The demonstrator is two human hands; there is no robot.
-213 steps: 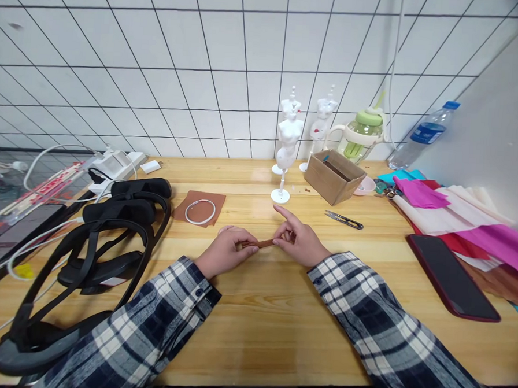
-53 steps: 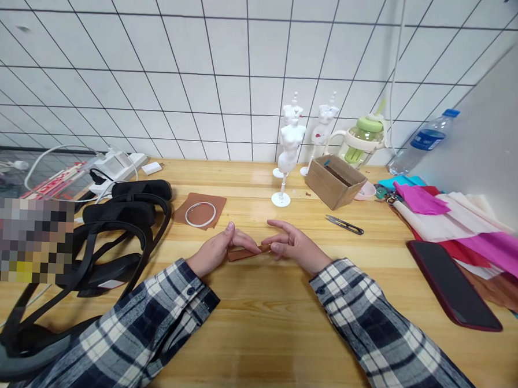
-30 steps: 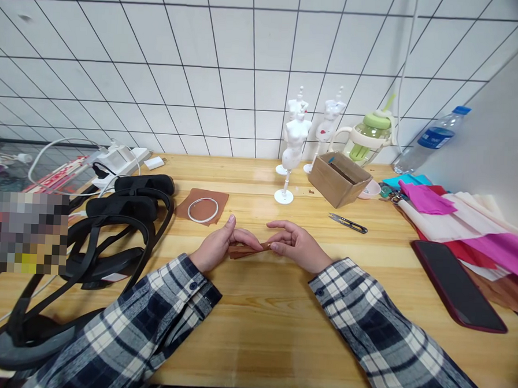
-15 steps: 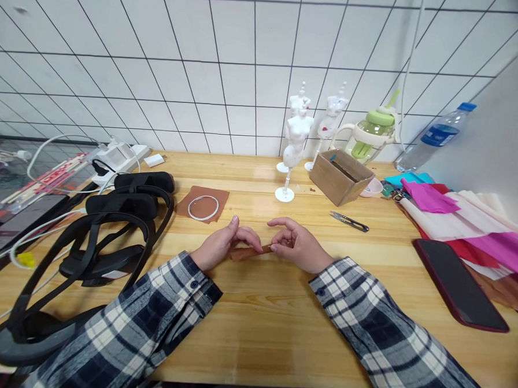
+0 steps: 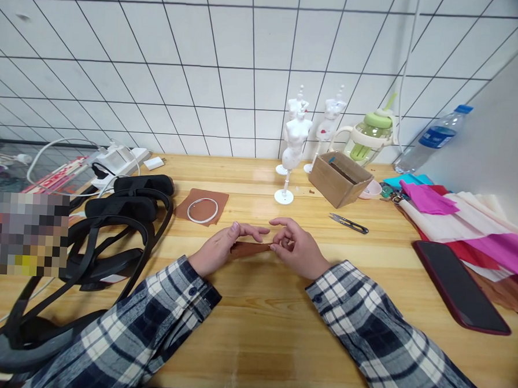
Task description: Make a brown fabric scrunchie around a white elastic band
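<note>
A narrow folded piece of brown fabric (image 5: 251, 250) stretches between my two hands just above the table. My left hand (image 5: 219, 245) has its left end tucked against the palm side, thumb raised and index finger reaching right over the cloth; the lower fingers are hidden. My right hand (image 5: 298, 247) pinches the right end between thumb and fingertips, with its index finger lifted off and pointing left. Beyond my left hand lies a flat brown fabric square (image 5: 217, 202) with a thin silvery ring (image 5: 203, 211) resting on it.
White mannequin stands (image 5: 294, 141), a cardboard box (image 5: 340, 178) and thread snips (image 5: 348, 223) are at the back right. Fabric scraps (image 5: 453, 216) and a phone (image 5: 461, 287) lie on the right. A black headset (image 5: 128, 210) with cables fills the left. A bottle (image 5: 433, 139) leans in the corner.
My left fingers have straightened and lifted off the cloth's upper edge, so more of the brown fabric shows. My right hand keeps its pinch. The view has tilted slightly.
</note>
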